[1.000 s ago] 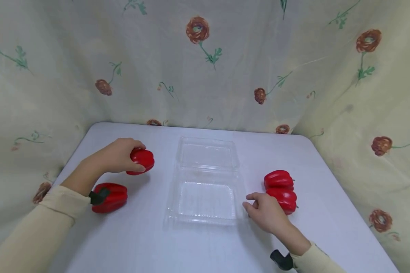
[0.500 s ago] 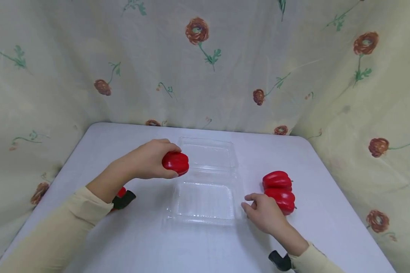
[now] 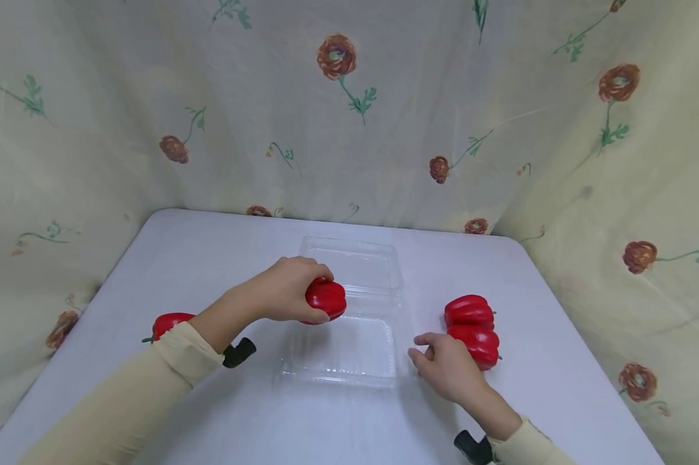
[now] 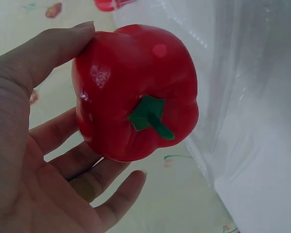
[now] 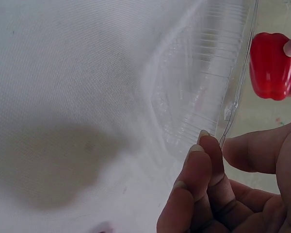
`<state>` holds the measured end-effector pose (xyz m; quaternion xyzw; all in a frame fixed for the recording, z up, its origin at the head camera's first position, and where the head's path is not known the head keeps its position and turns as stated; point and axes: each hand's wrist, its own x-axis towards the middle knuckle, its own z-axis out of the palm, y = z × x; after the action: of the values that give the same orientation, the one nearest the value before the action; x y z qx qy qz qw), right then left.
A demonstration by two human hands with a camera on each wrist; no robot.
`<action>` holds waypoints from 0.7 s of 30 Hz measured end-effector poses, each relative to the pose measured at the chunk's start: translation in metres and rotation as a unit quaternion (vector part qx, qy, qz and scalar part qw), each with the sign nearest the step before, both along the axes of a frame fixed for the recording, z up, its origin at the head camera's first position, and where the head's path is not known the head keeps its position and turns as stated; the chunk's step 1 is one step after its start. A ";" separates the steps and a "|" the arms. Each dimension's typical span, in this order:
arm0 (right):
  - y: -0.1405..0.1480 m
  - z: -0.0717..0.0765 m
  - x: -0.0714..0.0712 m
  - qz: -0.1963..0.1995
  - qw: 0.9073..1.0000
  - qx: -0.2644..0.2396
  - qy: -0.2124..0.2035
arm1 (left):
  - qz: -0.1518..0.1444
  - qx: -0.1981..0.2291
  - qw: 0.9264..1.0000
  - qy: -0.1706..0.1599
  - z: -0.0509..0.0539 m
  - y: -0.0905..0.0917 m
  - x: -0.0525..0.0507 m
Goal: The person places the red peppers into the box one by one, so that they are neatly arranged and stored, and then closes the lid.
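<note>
My left hand (image 3: 285, 290) holds a red bell pepper (image 3: 327, 299) above the clear plastic clamshell box (image 3: 339, 373), near its hinge. Thumb and fingers wrap the pepper's sides; its green stem shows in the left wrist view, facing that camera. The box lies unfolded, its lid (image 3: 384, 258) toward the back of the table. My right hand (image 3: 451, 368) hovers beside the box's right edge, fingers loosely bent, thumb and index tip slightly apart. In the right wrist view its fingertips (image 5: 198, 154) overlap the box rim; whether they touch it, I cannot tell.
Two red bell peppers lie together right of the box, one behind (image 3: 469, 311) and one in front (image 3: 476, 347). Another red pepper (image 3: 169, 323) lies at the left, partly hidden by my left sleeve. A flowered curtain (image 3: 384, 116) encloses the white table (image 3: 338, 426).
The left hand has carried its pepper rightward from the table's left side to above the box. The right hand and the peppers on the table have stayed put.
</note>
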<state>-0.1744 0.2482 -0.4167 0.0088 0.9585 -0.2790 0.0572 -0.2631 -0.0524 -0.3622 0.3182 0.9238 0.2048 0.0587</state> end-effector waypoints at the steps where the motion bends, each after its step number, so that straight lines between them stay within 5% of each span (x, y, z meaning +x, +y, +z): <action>1: 0.000 0.000 0.000 0.001 1.000 0.000 0.001 | -0.001 0.000 1.000 0.000 -0.002 0.002 0.000; 21: 0.000 -0.002 0.003 0.009 1.000 0.006 0.006 | -0.017 -0.024 1.000 -0.006 -0.044 0.017 -0.010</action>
<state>-0.1714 0.2484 -0.4188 -0.0012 0.9604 -0.2732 0.0539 -0.2733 -0.0349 -0.4061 0.3307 0.9226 0.1837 0.0754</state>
